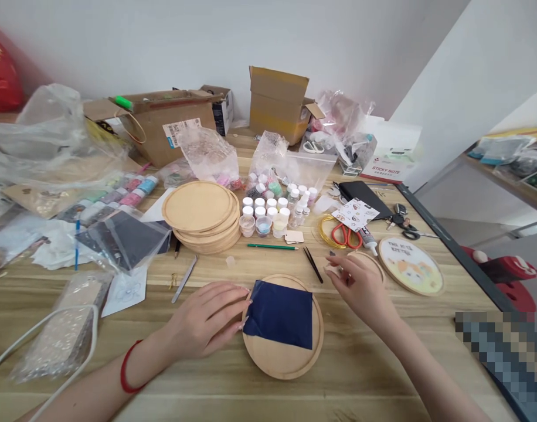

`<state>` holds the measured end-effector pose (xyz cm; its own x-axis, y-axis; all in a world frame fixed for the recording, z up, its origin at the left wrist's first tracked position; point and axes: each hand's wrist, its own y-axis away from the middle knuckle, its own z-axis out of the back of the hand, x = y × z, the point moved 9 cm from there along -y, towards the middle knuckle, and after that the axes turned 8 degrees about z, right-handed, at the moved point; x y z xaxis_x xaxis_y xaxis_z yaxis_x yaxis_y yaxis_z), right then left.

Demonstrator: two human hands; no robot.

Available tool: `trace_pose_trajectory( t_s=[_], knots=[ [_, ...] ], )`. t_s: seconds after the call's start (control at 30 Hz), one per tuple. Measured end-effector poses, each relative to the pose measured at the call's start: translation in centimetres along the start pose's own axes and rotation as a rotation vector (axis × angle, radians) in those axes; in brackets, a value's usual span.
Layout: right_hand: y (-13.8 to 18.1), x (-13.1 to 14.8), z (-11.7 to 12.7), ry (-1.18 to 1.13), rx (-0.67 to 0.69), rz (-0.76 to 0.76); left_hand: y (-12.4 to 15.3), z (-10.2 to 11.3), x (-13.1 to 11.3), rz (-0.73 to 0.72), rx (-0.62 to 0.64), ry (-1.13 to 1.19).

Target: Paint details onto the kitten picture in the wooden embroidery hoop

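A round wooden plate (281,364) with a raised rim lies in front of me. A creased dark blue sheet (281,313) rests on it, reaching over its left rim. My left hand (211,319), a red cord at its wrist, is beside the plate. Its fingers are stretched and apart, with the tips at the left edge of the sheet. Right of the plate, my right hand (360,290) has its thumb and fingers drawn together. A small pale bit shows at those fingertips, too small to name. Black tweezers (313,265) lie between that hand and the plate.
Stacked wooden plates (198,208) stand behind my left hand, beside white-capped jars (259,205). A green pencil (272,247) and silver tweezers (184,278) lie nearby. At right are red-handled scissors (346,237) and a decorated round plate (411,266). Cardboard boxes (176,126) line the wall.
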<state>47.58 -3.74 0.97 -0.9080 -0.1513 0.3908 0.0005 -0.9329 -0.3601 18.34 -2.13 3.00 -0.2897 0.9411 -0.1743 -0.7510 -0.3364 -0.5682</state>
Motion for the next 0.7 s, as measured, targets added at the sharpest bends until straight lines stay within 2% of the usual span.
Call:
trace_pose_trajectory(
  t_s=[0.17, 0.27, 0.47, 0.7],
  knots=[
    [-3.2, 4.6, -3.3, 0.078, 0.118, 0.236, 0.1, -0.1, 0.1, 0.014, 0.009, 0.056],
    [-4.8, 6.3, -5.4, 0.183, 0.234, 0.3, 0.0, -0.2, -0.1, -0.005, 0.029, 0.114],
    [-6.0, 7.3, -7.4, 0.346, 0.38, 0.328, 0.0, -0.3, -0.6, -0.048, 0.069, 0.194],
    [-5.8, 7.1, -7.6, 0.371, 0.405, 0.312, 0.0, -0.5, -0.1, -0.009, 0.092, 0.246]
  ],
)
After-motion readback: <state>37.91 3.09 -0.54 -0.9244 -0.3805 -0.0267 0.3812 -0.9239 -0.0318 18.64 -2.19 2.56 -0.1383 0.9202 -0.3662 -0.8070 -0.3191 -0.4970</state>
